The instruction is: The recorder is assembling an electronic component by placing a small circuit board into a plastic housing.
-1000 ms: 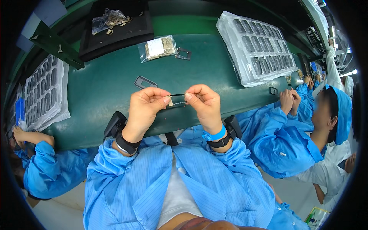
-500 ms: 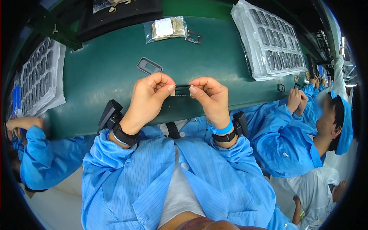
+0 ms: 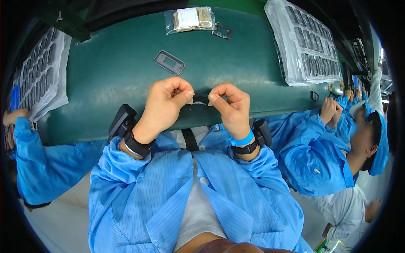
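A short dark strip with tan ends [image 3: 201, 100] is stretched between my two hands above the near part of the green table, bowed slightly, its flat face partly showing. My left hand [image 3: 166, 104] pinches one end between thumb and fingertips. At the other end, my right hand [image 3: 233, 106] grips it in the same kind of pinch. Fingertips hide the very ends of the strip. Just beyond my left hand lies a grey rounded frame [image 3: 179, 68] with a rectangular window, touched by neither hand.
Toward the back lies a clear bag of tan pieces [image 3: 205, 21], beside a thin black frame [image 3: 217, 31]. Trays of dark parts stand at the right [image 3: 291, 80] and left [image 3: 60, 90]. Co-workers' hands are at the right [image 3: 330, 111] and left [image 3: 16, 115] edges.
The strip has tilted and bowed, so more of its dark face shows. Both hands keep their pinch. The view has shifted slightly, and the left co-worker's arm has moved.
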Demonstrator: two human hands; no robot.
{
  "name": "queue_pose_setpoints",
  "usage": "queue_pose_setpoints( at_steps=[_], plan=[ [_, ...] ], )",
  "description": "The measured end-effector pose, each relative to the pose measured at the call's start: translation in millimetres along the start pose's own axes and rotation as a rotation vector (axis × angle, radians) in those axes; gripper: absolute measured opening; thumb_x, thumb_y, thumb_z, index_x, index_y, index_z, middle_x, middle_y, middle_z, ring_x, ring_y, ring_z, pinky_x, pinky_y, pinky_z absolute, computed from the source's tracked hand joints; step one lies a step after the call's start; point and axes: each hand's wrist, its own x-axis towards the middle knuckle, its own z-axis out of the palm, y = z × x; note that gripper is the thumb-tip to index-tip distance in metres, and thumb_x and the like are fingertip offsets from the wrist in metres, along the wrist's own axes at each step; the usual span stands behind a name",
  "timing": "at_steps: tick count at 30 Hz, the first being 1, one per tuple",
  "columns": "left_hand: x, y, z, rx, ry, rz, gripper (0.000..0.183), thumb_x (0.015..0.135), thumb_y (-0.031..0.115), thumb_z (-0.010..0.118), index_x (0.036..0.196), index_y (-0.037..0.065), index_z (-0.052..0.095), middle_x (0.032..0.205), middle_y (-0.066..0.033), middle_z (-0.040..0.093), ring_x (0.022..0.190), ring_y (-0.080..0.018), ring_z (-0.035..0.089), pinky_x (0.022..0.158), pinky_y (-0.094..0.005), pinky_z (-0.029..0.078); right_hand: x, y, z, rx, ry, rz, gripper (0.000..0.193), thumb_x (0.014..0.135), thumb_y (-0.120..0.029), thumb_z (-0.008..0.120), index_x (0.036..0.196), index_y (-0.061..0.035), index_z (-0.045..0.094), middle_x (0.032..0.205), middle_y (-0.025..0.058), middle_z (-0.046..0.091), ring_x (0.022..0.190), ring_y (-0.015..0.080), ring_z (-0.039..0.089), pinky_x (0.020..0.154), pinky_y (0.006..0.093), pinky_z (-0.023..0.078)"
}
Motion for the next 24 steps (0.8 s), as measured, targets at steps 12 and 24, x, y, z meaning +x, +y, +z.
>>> queue_pose_setpoints(
  at_steps=[12, 24],
  plan=[
    [-7, -1, 9, 0.023, 0.044, 0.163, 0.013, 0.084, 0.001, 0.054, 0.097, -0.002, 0.057, 0.096, -0.0089, 0.058, 0.083, -0.0139, 0.055, 0.076, -0.0261, 0.046, 3, 14, -5, 0.23, 0.02, 0.133, 0.004, 0.083, -0.004, 0.063, 0.08, -0.0014, 0.062, 0.071, -0.0001, 0.06, 0.064, 0.0047, 0.053, 0.058, 0.0187, 0.042],
    [-155, -116, -117, 0.701, -0.208, -0.473, 0.016, 0.082, 0.009, 0.059, 0.094, -0.001, 0.063, 0.093, -0.0111, 0.064, 0.085, -0.0173, 0.059, 0.075, -0.0302, 0.046, -8, 32, -57, 0.245, 0.223, 0.13, 0.005, 0.083, -0.006, 0.063, 0.082, -0.0023, 0.062, 0.071, -0.0009, 0.06, 0.061, 0.0042, 0.051, 0.056, 0.0194, 0.042]
  ],
)
